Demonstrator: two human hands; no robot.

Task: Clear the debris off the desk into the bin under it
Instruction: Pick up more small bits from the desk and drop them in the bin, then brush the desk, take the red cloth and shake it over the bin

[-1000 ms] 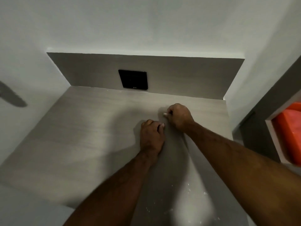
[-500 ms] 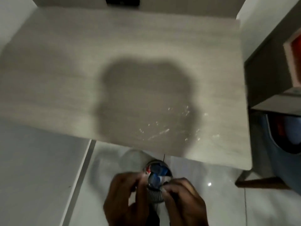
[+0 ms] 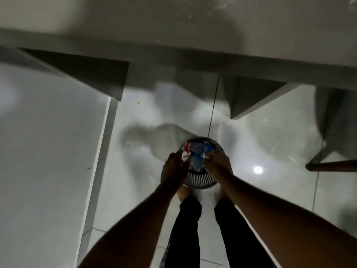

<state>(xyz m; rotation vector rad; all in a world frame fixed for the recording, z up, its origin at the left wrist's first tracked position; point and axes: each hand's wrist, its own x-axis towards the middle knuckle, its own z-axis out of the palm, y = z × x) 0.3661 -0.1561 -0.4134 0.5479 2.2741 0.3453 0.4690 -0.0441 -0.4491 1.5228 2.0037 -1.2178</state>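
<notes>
A small round bin (image 3: 199, 179) with a slatted wall stands on the white floor in front of my feet, stuffed with red, blue and white wrappers (image 3: 197, 151). My left hand (image 3: 173, 169) is at its left rim and my right hand (image 3: 218, 165) at its right rim, both with fingers curled in over the contents. Whether either hand holds debris is hidden. The grey desk (image 3: 251, 35) runs along the top, with a few white specks of debris (image 3: 190, 16) on it.
Dark desk support panels hang down at the left (image 3: 87, 74) and the right (image 3: 251, 97). A white panel (image 3: 48, 151) fills the left side. A brown bar (image 3: 332, 168) juts in low on the right. My legs in dark trousers (image 3: 185, 229) stand just behind the bin.
Both hands left the desktop and came down to the bin on the floor. My view tilted from the desk down to the floor, and the hands now sit lower at the bin's rim.
</notes>
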